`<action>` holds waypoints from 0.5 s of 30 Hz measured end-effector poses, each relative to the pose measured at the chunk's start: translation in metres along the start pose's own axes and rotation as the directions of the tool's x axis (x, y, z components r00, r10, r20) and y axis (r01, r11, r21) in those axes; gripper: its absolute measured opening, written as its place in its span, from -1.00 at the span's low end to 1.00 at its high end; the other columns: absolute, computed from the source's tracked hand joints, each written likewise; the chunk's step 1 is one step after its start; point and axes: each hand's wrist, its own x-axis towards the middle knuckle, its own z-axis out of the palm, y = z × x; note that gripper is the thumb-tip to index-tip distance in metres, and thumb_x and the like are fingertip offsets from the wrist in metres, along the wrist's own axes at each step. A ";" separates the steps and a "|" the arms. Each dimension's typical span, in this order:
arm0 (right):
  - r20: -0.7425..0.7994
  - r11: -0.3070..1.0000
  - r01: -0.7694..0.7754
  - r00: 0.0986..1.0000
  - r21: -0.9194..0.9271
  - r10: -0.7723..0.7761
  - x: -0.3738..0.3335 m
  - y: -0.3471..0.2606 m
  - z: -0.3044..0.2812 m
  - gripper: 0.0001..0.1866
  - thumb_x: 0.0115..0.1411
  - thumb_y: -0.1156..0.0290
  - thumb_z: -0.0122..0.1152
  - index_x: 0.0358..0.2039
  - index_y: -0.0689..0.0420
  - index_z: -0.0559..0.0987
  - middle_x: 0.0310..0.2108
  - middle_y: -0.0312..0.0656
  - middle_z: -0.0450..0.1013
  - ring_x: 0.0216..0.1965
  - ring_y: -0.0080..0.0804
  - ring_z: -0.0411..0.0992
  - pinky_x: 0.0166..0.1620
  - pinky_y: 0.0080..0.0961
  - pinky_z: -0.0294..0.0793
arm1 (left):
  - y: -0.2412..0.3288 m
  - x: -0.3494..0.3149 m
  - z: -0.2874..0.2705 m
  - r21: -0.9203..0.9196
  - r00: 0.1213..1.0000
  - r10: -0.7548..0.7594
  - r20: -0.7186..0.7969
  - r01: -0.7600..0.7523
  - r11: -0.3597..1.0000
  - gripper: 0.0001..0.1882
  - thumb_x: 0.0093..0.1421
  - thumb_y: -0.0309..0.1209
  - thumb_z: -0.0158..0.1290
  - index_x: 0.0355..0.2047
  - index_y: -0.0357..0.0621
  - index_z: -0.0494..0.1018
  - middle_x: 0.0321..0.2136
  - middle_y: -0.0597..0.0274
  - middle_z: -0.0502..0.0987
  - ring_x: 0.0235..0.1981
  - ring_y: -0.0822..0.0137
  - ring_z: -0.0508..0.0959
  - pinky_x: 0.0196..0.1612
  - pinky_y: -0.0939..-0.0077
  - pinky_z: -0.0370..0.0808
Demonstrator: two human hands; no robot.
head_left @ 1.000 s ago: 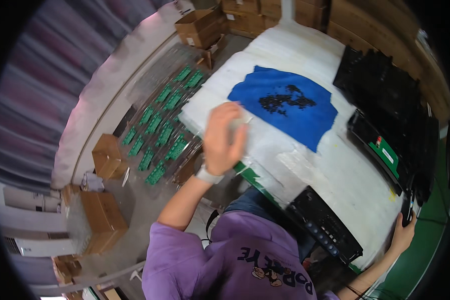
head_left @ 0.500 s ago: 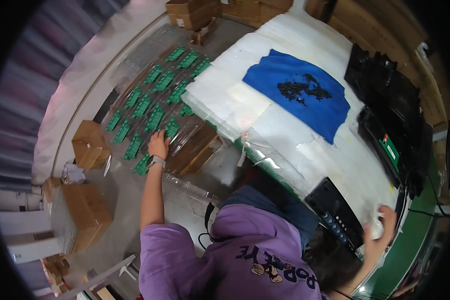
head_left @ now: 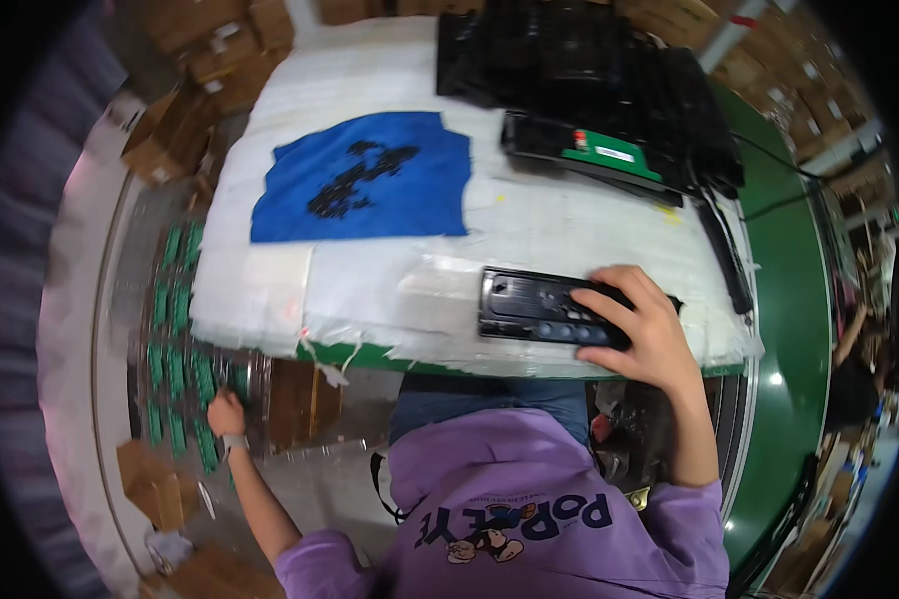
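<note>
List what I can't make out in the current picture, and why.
Head view: much of the black panel's right half, covered by the right hand.
Head view: whether the left hand holds any of the green boards; its fingers are small and blurred.
Head view: the number and shape of the black bits on the blue cloth, too small and bunched.

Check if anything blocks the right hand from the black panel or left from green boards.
Nothing visible does. The right hand is on the black panel; the left hand is at the green boards, contact unclear.
</note>
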 end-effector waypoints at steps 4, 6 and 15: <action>-0.045 0.996 0.045 0.998 -0.076 -0.049 0.009 0.023 -0.004 -0.46 -0.26 0.18 0.34 -0.19 0.08 0.51 -0.17 -0.16 0.35 -0.09 -0.18 0.30 -0.05 -0.31 0.30 | 0.020 -0.003 -0.023 -0.010 0.925 -0.204 -0.321 0.212 0.977 -0.80 0.19 -0.35 -0.14 -0.30 -0.16 0.42 -0.51 -0.14 0.50 -0.49 -0.16 0.49 -0.49 0.01 0.39; -0.076 0.995 0.013 0.997 -0.102 -0.021 0.016 0.027 -0.009 -0.48 -0.26 0.19 0.34 -0.22 0.10 0.51 -0.18 -0.14 0.35 -0.08 -0.18 0.29 -0.04 -0.31 0.27 | 0.031 -0.010 -0.057 -0.161 0.838 -0.281 -0.467 0.232 0.959 -0.79 0.21 -0.41 -0.16 -0.20 -0.18 0.40 -0.38 -0.17 0.50 -0.41 -0.13 0.50 -0.40 0.08 0.41; -0.413 0.888 0.430 0.847 0.162 -0.335 0.041 -0.027 -0.013 -0.46 -0.19 0.37 0.28 -0.12 0.24 0.44 -0.26 -0.11 0.39 -0.19 -0.19 0.39 -0.18 -0.34 0.37 | 0.252 -0.082 -0.269 -0.305 0.580 0.427 -0.694 -0.773 0.556 -0.80 0.13 -0.57 -0.07 -0.22 -0.36 0.40 -0.44 -0.01 0.51 -0.48 0.10 0.53 -0.41 0.39 0.44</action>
